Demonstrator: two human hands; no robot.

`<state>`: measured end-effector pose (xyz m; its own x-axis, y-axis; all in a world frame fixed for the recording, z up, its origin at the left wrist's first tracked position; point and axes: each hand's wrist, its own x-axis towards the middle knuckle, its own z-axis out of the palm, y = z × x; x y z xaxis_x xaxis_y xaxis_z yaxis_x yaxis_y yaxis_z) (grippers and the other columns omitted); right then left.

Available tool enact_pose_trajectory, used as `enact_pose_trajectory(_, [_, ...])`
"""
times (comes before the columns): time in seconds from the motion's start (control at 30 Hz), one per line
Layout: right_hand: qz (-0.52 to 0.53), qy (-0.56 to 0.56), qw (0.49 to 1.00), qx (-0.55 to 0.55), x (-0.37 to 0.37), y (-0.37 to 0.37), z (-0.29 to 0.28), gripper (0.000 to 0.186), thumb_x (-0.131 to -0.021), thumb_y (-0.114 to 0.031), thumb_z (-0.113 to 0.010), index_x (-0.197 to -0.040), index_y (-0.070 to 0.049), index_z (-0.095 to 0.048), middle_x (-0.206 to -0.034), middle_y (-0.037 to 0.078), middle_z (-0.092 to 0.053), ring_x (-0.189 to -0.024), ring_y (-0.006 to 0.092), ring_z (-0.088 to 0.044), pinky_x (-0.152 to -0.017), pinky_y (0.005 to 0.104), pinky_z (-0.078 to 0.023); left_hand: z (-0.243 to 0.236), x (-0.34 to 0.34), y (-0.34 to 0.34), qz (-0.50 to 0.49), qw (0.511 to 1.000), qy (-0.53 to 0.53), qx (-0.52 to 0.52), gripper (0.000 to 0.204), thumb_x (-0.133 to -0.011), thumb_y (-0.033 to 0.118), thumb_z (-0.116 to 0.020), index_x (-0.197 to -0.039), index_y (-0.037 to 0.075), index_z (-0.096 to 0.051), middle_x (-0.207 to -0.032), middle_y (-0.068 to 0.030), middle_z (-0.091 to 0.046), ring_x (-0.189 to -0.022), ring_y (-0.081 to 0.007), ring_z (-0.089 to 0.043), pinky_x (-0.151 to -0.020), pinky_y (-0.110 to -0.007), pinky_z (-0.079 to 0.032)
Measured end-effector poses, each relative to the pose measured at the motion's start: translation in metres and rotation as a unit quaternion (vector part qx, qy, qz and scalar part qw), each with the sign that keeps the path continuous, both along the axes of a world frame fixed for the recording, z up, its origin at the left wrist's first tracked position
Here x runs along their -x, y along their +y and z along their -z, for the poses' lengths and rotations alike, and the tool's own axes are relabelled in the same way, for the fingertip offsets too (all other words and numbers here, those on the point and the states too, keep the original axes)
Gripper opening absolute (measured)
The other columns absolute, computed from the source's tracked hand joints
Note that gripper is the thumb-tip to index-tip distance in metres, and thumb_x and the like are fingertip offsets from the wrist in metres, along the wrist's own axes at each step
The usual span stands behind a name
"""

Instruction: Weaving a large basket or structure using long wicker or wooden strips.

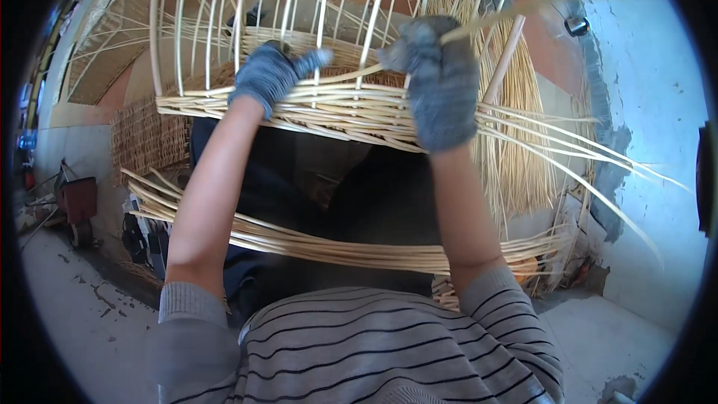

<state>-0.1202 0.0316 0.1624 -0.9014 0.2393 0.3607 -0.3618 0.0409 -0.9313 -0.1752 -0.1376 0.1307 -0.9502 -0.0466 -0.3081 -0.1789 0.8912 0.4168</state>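
Observation:
A wicker basket [336, 116] in the making lies across my lap, its woven band of pale rods crossed by upright stakes [326, 0]. Grey knitted gloves cover both hands. My left hand [265, 78] is closed over the band's upper edge left of the middle, its thumb stretched out to the right; the fingertips are hidden. Toward the right end, my right hand [441, 86], blurred by motion, grips a willow rod [493, 22]. One part of that rod runs left into the weave; the other sweeps up to the right, smeared.
A bundle of loose rods [336, 251] lies across my lap below the basket. More long rods [523, 150] are heaped on the right, beside a pale wall [643, 105]. Rod ends [598, 153] jut from the basket's right side. A woven mat [146, 135] is at the left.

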Motion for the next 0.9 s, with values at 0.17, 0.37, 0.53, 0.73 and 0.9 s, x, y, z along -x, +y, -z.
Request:
enact_pose_trajectory(0.17, [-0.040,-0.138,0.962,0.230,0.046,0.041,0.044,0.010,-0.087,-0.008,-0.052,-0.079,-0.003,-0.048,-0.060,0.002,-0.044,-0.056,0.0160,-0.050,-0.068,0.0405,-0.056,0.067,-0.037,0.028,0.317,0.885,0.277,0.200,0.092,-0.065,0.049,-0.066,-0.137,0.014,-0.023,-0.133,-0.0176,-0.031,-0.123,-0.0321,-0.031,-0.098,-0.059,-0.015])
enact_pose_trajectory(0.37, [-0.009,-0.045,0.880,0.473,-0.011,0.039,0.139,0.010,-0.090,-0.011,-0.048,-0.082,-0.005,-0.048,-0.063,0.002,-0.044,-0.059,0.0183,-0.048,-0.078,0.0450,-0.050,0.081,-0.024,0.036,0.370,0.908,0.117,0.160,0.117,-0.052,0.055,-0.075,-0.140,0.015,-0.011,-0.114,-0.0113,-0.048,-0.107,-0.0278,-0.045,-0.088,-0.049,-0.032])
enact_pose_trajectory(0.53, [-0.087,-0.065,0.866,0.489,-0.011,0.062,0.141,0.010,-0.086,-0.014,-0.055,-0.089,-0.005,-0.055,-0.080,0.009,-0.059,-0.074,0.0254,-0.059,-0.084,0.0485,-0.048,0.033,0.003,0.064,0.179,0.908,0.343,-0.159,0.068,-0.078,0.027,-0.065,-0.127,-0.006,-0.032,-0.112,-0.0217,-0.055,-0.097,-0.0312,-0.056,-0.087,-0.034,-0.044])
enact_pose_trajectory(0.73, [0.034,-0.086,0.966,0.240,-0.026,0.162,0.084,0.023,-0.093,-0.026,-0.037,-0.079,-0.011,-0.048,-0.063,0.000,-0.038,-0.060,0.0141,-0.041,-0.068,0.0316,-0.043,0.053,0.019,0.048,0.208,0.871,-0.100,-0.434,0.016,-0.074,0.014,-0.071,-0.086,0.005,-0.064,-0.077,-0.0050,-0.061,-0.077,-0.0141,-0.059,-0.072,-0.027,-0.048])
enact_pose_trajectory(0.9, [-0.047,-0.052,0.948,-0.311,0.077,0.110,-0.025,0.008,-0.081,0.001,-0.055,-0.083,-0.001,-0.048,-0.092,0.015,-0.059,-0.089,0.0203,-0.059,-0.080,0.0318,-0.049,0.082,0.006,0.060,0.114,0.945,0.057,-0.300,0.011,-0.076,0.012,-0.069,-0.082,0.004,-0.064,-0.071,-0.0065,-0.062,-0.063,-0.0155,-0.058,-0.063,-0.029,-0.049])
